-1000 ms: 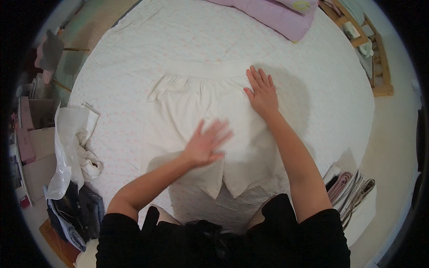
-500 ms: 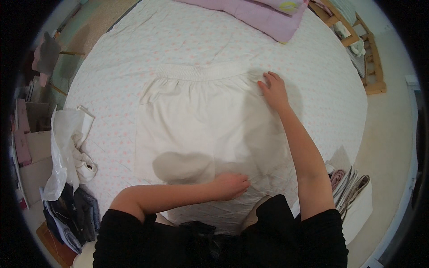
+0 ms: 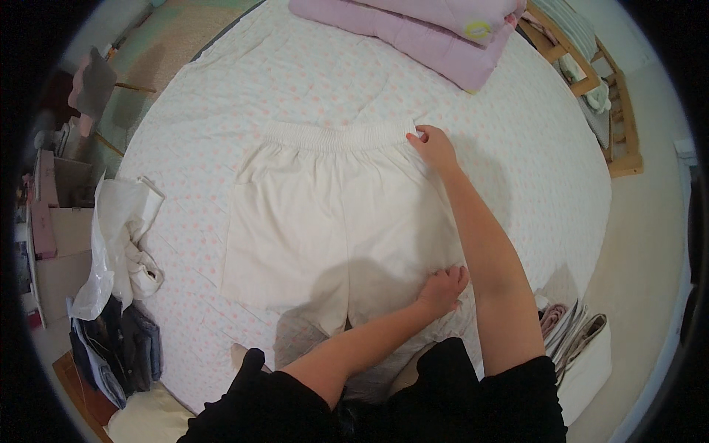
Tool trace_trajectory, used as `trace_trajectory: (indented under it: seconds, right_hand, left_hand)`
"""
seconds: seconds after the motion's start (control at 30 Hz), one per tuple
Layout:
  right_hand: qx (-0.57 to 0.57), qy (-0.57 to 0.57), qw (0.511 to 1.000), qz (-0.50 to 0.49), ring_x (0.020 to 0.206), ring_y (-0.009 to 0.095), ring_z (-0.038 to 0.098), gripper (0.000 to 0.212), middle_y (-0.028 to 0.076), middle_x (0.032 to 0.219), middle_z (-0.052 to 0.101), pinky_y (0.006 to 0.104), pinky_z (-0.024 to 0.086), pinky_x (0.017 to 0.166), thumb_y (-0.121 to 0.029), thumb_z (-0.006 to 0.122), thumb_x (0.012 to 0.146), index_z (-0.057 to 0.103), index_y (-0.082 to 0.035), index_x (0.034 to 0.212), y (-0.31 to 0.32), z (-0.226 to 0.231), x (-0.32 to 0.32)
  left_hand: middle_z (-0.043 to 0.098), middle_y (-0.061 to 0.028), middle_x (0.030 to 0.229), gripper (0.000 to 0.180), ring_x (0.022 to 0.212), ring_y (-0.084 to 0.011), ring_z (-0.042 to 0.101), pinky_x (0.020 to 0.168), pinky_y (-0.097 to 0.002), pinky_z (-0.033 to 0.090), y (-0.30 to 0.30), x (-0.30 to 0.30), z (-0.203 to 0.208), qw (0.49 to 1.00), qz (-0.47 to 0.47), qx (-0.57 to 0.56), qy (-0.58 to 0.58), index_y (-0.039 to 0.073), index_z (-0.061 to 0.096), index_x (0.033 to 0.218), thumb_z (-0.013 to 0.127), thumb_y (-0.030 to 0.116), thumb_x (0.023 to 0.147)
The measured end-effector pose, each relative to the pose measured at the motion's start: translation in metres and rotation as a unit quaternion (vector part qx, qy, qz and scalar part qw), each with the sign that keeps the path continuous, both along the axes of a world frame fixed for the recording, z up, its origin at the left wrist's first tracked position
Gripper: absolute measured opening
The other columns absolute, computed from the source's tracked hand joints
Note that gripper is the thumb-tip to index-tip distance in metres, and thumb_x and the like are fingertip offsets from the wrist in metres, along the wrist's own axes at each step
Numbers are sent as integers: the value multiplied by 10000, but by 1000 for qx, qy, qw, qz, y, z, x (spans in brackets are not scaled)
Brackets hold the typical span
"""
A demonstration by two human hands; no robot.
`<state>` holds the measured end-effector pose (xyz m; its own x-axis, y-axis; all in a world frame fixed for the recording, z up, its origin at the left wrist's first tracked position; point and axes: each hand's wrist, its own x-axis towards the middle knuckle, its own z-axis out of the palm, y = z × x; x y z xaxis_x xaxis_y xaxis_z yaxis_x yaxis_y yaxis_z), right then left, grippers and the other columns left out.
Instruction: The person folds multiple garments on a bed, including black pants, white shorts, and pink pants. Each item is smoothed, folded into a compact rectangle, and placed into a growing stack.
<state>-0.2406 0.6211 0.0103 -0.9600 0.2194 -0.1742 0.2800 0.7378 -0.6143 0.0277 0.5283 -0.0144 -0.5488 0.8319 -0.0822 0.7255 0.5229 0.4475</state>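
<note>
A pair of cream-white shorts (image 3: 295, 214) with a gathered elastic waistband lies flat on the bed, waistband away from me and both legs toward me. At the right end of the waistband, my right hand (image 3: 434, 149) pinches the fabric between thumb and fingers. My left hand (image 3: 443, 289) reaches across to the lower right corner of the shorts, its fingers curled onto the edge of the right leg near the hem. Its fingertips are partly hidden. The left leg's hem lies loose above my knees.
The bed sheet (image 3: 185, 177) is white with pink spots. A folded lilac quilt (image 3: 428, 48) lies at the far side. On the left are a clear plastic bag with white cloth (image 3: 118, 229) and dark folded clothes (image 3: 122, 354). Folded fabrics (image 3: 580, 347) stand in a white bag at right.
My left hand has moved right, from the middle near the hems to the right leg's lower corner. My right hand has closed on the waistband end. The leg hems now show separately.
</note>
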Motion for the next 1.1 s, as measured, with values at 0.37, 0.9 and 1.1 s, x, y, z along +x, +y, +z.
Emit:
trace_trajectory:
  seconds: [0.37,0.9,1.1]
  right_hand:
    - [-124,-24,988,87,1056,242,609,479,154,1159,644,346,462,930,-294,642,887,578,-2,1262,30,-4,12]
    - [-427,-180,886,33,748,186,644,260,99,890,655,311,511,640,-210,646,827,595,0,972,-65,126,-19]
    - [-417,-186,888,57,579,156,604,202,99,767,627,257,456,500,-163,668,842,560,7,855,-189,126,-33]
  left_hand:
    - [660,-124,795,335,701,-322,665,612,-449,524,0,-19,5,990,50,34,-125,60,525,1155,566,158,837]
    - [624,-143,757,172,639,-347,593,579,-400,463,-254,-47,108,904,39,231,-358,61,597,955,680,168,849]
    - [667,-106,1059,338,990,-182,620,848,-324,503,-361,-35,93,809,285,115,-501,41,608,1132,727,194,855]
